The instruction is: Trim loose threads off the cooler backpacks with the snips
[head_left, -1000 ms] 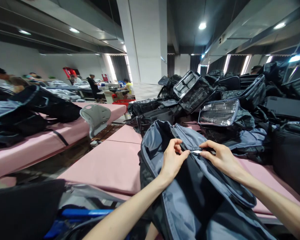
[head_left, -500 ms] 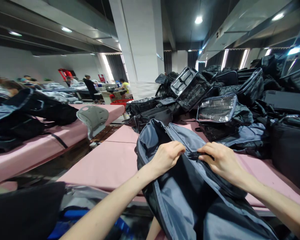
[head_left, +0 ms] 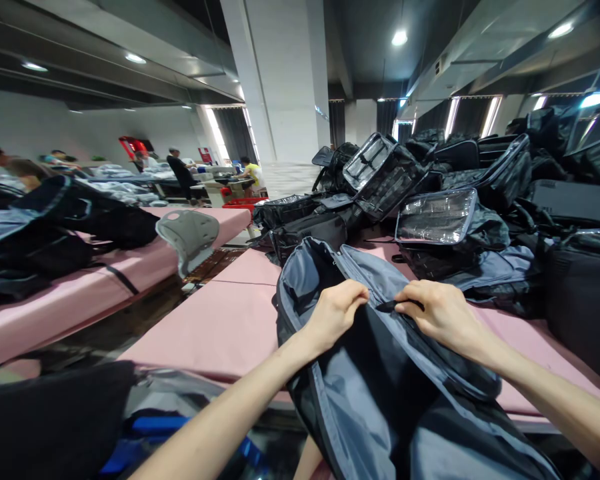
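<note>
Pinching the open bag (head_left: 365, 387) at its edge, the left hand (head_left: 341, 307) faces the right hand (head_left: 433, 310), whose fingers grip a dark strip (head_left: 387, 307). The bag lies over the pink worktop (head_left: 215, 317), before piled bags (head_left: 393, 183).

The bottom edge cut off the open bag (head_left: 353, 393), the left hand (head_left: 337, 310) in the middle hid whatever was under its curled fingers, and the right hand (head_left: 437, 313) hid one end of a black strip (head_left: 386, 307) too small to make out well. At the lower left, the edge cut off a black piece (head_left: 50, 420), and the left arm (head_left: 240, 420) covered part of a blue thing (head_left: 160, 425). At the upper left, a person (head_left: 25, 170) was cut off, and far-off workers (head_left: 180, 175) looked too tiny and blurry to show their hands.
</note>
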### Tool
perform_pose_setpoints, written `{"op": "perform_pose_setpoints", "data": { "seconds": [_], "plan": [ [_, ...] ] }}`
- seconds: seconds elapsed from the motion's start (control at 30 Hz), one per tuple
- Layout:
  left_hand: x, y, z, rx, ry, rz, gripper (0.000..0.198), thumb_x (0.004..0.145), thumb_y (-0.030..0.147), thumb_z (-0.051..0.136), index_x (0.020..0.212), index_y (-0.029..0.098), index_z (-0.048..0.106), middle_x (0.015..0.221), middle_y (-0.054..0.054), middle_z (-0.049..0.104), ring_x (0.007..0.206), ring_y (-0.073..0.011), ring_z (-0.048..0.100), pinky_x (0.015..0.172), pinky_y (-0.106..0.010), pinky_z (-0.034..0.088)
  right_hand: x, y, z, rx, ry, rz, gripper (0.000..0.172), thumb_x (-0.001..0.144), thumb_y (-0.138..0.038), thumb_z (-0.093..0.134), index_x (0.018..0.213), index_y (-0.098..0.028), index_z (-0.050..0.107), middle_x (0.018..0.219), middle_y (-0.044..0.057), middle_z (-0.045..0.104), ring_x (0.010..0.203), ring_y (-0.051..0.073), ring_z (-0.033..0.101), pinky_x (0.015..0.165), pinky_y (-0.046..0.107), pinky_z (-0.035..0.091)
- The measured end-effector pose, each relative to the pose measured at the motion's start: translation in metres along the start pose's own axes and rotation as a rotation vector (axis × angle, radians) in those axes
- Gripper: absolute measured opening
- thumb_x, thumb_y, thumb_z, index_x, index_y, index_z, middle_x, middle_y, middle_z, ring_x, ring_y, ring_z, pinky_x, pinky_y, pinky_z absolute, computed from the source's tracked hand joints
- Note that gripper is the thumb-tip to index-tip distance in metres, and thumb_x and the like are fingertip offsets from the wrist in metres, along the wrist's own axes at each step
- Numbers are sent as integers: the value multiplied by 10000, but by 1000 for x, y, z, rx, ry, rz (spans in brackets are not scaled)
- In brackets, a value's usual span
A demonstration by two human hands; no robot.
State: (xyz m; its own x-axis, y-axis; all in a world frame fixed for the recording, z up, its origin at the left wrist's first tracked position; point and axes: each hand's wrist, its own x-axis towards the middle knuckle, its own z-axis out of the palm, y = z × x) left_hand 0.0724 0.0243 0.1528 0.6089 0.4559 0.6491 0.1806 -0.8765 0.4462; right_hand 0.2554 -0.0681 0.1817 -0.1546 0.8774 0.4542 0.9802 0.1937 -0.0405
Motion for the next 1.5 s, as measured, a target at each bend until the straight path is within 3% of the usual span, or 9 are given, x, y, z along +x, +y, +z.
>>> {"op": "perform_pose_setpoints", "data": {
  "seconds": [0.17,0.63,0.77,0.93,1.03,1.1,1.23,1.4,1.5],
  "plan": [
    [5,2,-2,-201,27,-216,144,761,99,458,641,162,507,723,9,523,619,-95,503,606,-211,402,7,-1,7,-92,72,-14,175,849,-289,503,914,-225,652,846,29,644,766,155,572,642,255,362],
    [7,0,-5,-262,-30,-344,118,766,167,484,667,162,548,648,23,553,580,-104,529,587,-216,404,16,-3,4,25,25,-25,162,839,-260,511,842,-211,665,803,22,661,755,157,592,625,245,371],
    [14,5,-21,3,-116,-255,262,843,265,454,664,165,618,731,-17,623,692,-138,555,672,-251,405,5,10,-4,199,62,88,140,825,-257,530,865,-202,653,841,17,678,768,155,611,664,243,407],
    [46,13,-22,451,-233,126,150,818,273,552,908,222,661,925,-36,642,878,-192,508,750,-300,368,-26,14,-15,368,191,179,212,845,-328,492,989,-210,594,967,35,655,865,168,605,750,269,444],
    [56,10,-12,496,-415,200,107,790,242,590,869,215,658,893,-40,631,859,-190,507,730,-298,369,-42,2,-18,199,146,135,245,800,-301,531,1025,-211,568,937,49,633,794,174,600,669,268,436],
    [51,9,-7,471,-401,185,116,794,238,582,883,205,648,909,-51,621,865,-190,509,736,-295,380,-49,-5,-18,30,16,128,222,736,-204,557,955,-222,592,851,28,630,696,165,593,571,250,385],
    [28,16,-3,271,-240,-59,110,805,235,544,798,167,631,814,-49,622,769,-165,550,673,-252,399,-52,-11,-11,-71,-104,104,205,698,-71,482,790,-214,596,714,-3,616,570,129,560,487,248,260],
    [22,24,0,-279,-429,-752,414,781,482,491,569,136,572,453,-4,528,355,-90,451,382,-206,255,-60,-26,-6,-124,-19,-89,229,669,-8,421,724,-181,560,667,9,570,490,109,490,454,273,193],
    [23,24,4,-469,-392,-992,383,675,449,621,496,128,515,390,27,449,288,-49,352,339,-187,147,-64,-36,-6,-135,-19,-160,231,694,1,403,692,-168,560,653,25,567,469,113,489,440,267,217]
  ]
}}
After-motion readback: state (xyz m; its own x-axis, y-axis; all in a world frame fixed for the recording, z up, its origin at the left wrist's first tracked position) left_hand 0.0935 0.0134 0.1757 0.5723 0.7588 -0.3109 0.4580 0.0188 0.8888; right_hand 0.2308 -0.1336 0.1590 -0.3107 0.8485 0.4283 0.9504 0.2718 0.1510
